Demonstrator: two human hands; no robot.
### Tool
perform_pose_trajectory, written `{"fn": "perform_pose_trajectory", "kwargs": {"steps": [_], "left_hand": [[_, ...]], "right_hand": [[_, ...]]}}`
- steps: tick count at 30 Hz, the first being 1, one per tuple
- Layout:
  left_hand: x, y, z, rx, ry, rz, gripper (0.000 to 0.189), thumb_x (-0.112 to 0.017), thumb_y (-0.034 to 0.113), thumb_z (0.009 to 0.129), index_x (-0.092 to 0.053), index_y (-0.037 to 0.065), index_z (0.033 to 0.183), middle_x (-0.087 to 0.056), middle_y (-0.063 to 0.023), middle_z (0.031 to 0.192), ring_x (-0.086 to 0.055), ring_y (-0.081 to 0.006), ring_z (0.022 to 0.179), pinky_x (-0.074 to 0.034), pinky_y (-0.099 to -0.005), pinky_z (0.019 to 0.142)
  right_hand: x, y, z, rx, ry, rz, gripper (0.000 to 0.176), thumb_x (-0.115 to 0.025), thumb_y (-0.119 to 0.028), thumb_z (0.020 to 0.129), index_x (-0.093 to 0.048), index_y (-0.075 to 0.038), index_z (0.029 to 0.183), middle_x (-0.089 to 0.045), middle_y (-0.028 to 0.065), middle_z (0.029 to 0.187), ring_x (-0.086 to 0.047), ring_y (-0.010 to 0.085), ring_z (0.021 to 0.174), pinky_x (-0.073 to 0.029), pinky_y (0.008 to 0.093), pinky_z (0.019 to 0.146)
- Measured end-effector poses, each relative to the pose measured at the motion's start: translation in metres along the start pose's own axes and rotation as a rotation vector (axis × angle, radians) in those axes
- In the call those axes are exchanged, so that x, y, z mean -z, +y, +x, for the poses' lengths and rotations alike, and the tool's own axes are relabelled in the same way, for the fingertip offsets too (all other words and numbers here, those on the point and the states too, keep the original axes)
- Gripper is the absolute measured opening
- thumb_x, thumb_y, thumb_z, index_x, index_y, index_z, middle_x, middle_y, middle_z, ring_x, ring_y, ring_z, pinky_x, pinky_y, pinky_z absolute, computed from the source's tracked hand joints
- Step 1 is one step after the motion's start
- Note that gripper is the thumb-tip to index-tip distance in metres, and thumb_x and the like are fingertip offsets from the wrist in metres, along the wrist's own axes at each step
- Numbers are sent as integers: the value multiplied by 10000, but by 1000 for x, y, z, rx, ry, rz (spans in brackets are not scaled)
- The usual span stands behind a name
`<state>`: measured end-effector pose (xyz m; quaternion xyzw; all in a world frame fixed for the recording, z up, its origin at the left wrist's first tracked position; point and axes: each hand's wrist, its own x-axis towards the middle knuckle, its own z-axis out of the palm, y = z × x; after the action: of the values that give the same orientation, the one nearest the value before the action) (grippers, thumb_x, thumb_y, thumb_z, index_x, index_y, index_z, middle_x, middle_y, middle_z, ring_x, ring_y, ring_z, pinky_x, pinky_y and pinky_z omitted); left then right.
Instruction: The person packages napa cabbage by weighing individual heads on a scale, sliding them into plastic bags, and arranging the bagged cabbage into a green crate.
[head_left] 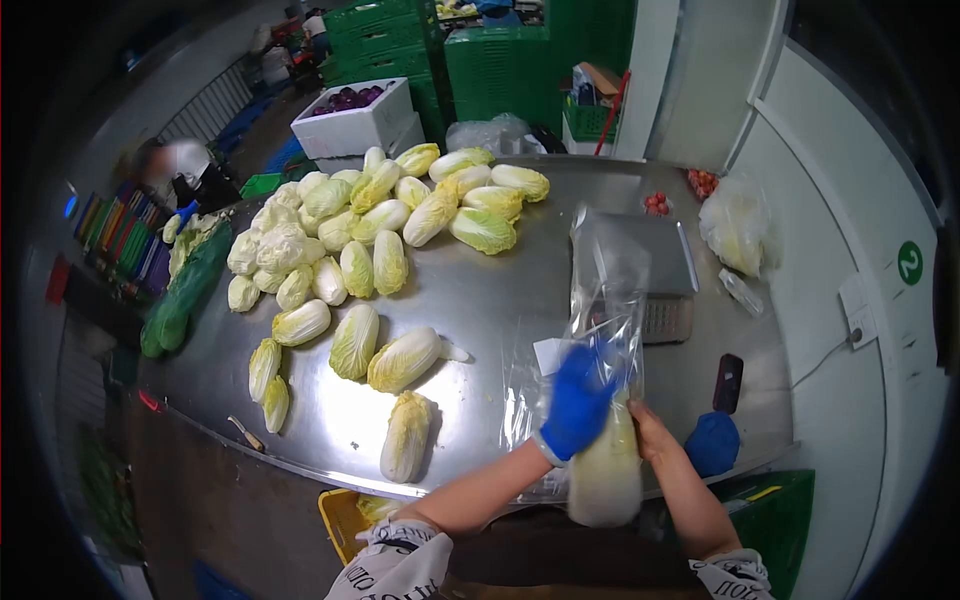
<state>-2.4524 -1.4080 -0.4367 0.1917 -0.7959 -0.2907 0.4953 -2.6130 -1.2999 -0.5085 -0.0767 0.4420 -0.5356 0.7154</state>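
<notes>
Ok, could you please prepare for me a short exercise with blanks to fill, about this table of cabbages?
The glove on the left hand is ____.
The round wall sign shows the number ____.
The mesh bag is ____.
The tub under the near table edge is ____.

Missing words: blue; 2; green; yellow.

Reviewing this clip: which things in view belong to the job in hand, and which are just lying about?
Seemingly in the job:
- cabbage by the left hand and right hand
- clear plastic bag
- loose cabbages on the table

Seemingly lying about:
- phone
- small red fruit
- white box behind

The scale's role is unclear.
</notes>
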Motion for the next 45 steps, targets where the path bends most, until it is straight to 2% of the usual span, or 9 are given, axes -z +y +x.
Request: {"fn": "perform_pose_trajectory", "kwargs": {"steps": [2,3,5,12,16,22,29,40,45], "left_hand": [[16,-2,7,471,300,187,959,-798,233,695,-199,-62,1384,-347,-220,1370,-443,-324,1203,-364,-352,1013],[17,-14,-2,912,272,-496,843,-778,248,734,-289,-65,1346,-449,-171,1290,-510,-276,1125,-437,-326,930],[36,-37,-17,1090,-119,-899,697,-679,226,834,-304,-14,1369,-487,-111,1269,-515,-217,1127,-434,-297,939],[107,-57,-70,1495,-38,-1326,451,-577,376,862,-571,30,1153,-649,-98,1014,-642,-184,885,-516,-311,819],[104,-38,-88,1514,14,-1492,441,-540,381,886,-569,40,1163,-645,-100,1035,-638,-195,883,-512,-319,825],[96,-34,-126,1550,18,-1431,442,-514,387,928,-550,39,1198,-636,-89,1046,-616,-172,917,-491,-292,846],[122,15,-137,1477,-60,-1145,453,-515,313,944,-471,15,1283,-585,-79,1160,-570,-159,1030,-443,-287,925],[114,-27,-196,1559,-6,-845,331,-456,262,974,-584,-7,1118,-637,-74,990,-591,-138,887,-480,-274,782],[119,-44,-233,1308,-117,-606,208,-527,136,909,-638,-27,978,-653,-58,860,-605,-136,750,-499,-287,675]], "right_hand": [[-29,-1,15,211,97,-156,620,-655,-285,843,-363,-25,1324,-510,125,1231,-519,221,1118,-438,360,943],[-52,-4,16,296,185,-230,668,-679,-294,828,-340,-18,1333,-490,133,1256,-509,224,1126,-429,357,945],[-56,5,31,306,199,-344,703,-706,-289,808,-334,-6,1333,-484,151,1256,-495,243,1135,-407,354,954],[-87,-12,-13,154,35,-475,590,-619,-231,877,-341,-34,1359,-483,110,1287,-547,200,1068,-474,324,835],[-99,10,3,589,388,-673,351,-566,-267,913,-545,-43,1182,-594,123,1139,-611,176,888,-503,317,669],[-75,55,-12,536,506,-1048,213,-580,-188,904,-584,26,905,-630,155,718,-605,194,657,-458,343,594],[-58,76,-60,593,407,-1199,135,-546,-147,908,-518,-22,864,-535,216,688,-571,413,669,-433,409,550],[-66,87,-58,586,264,-1337,143,-521,-154,894,-488,-22,849,-564,243,649,-563,452,638,-428,515,538],[-46,103,-44,509,202,-1335,165,-538,-167,878,-530,-9,831,-571,250,669,-559,454,642,-442,505,555]]}}
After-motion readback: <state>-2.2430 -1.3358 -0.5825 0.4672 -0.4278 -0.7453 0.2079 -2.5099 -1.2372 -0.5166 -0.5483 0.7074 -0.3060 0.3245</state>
